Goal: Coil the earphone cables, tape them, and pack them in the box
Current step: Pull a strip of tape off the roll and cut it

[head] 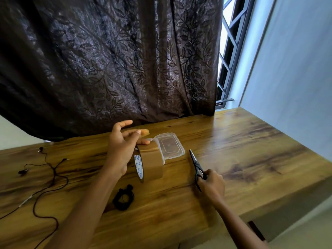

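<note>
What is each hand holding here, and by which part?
The left hand holds a tape strip by one end at its fingers; the right hand grips the scissors by the handles, blades pointing away.

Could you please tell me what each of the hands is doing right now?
Left hand: pinches the tape strip above the tape roll.
Right hand: grips the scissors on the table.
</note>
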Demonstrator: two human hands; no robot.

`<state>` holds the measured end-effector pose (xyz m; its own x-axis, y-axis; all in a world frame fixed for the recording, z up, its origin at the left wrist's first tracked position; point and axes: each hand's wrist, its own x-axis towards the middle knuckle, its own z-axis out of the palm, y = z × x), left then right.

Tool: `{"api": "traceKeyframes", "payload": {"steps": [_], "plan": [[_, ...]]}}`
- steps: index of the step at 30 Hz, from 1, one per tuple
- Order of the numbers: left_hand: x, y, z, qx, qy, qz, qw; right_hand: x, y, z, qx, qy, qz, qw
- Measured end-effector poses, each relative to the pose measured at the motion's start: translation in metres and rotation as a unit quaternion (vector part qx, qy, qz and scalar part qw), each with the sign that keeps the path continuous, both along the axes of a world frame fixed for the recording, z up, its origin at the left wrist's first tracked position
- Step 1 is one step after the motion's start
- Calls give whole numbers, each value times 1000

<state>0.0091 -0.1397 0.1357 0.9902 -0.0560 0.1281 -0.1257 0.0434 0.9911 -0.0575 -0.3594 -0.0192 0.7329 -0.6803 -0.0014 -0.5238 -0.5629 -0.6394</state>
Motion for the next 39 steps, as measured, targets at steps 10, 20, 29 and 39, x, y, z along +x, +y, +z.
{"api": "traceKeyframes", "payload": {"steps": [10, 20, 29, 39], "plan": [[-5, 0, -3, 4, -1, -33, 999, 4, 3, -15, -73, 23, 31, 997], [-7, -1, -6, -10, 3, -34, 999, -1, 11, 1, -73, -40, 100, 992], [-10, -2, -10, -11, 15, -38, 999, -22, 76, 89, 452, -233, 319, 800], [-11, 9, -13, -26, 64, -4, 998, -13, 57, 72, 279, -177, 291, 898]]}}
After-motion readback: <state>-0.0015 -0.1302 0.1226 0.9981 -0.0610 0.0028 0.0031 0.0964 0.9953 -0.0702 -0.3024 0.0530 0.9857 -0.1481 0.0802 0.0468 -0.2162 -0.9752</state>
